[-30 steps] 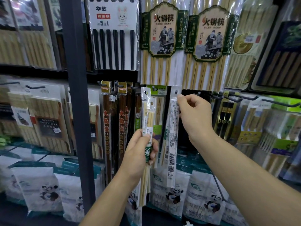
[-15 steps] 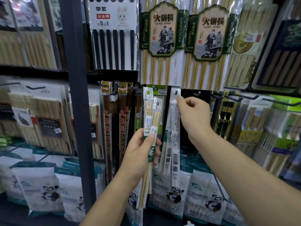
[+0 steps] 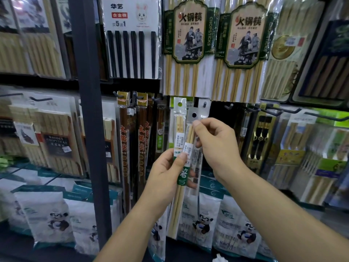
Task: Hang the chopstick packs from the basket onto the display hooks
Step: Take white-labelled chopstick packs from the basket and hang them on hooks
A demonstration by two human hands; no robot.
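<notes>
The right hand [image 3: 217, 146] has left the hung pack [image 3: 206, 112], now dangling on its hook [image 3: 204, 104], and pinches the top of one chopstick pack [image 3: 191, 133]; the left hand [image 3: 166, 176] grips it and another pack [image 3: 179, 121]

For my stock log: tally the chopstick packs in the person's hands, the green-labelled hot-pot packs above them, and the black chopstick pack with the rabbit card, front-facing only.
Slim bamboo chopstick packs, gripped by the left hand, one pinched at its top by the right hand: 2
Green-labelled hot-pot chopstick packs: 2
Black chopstick pack with rabbit card: 1
Total: 5
</notes>
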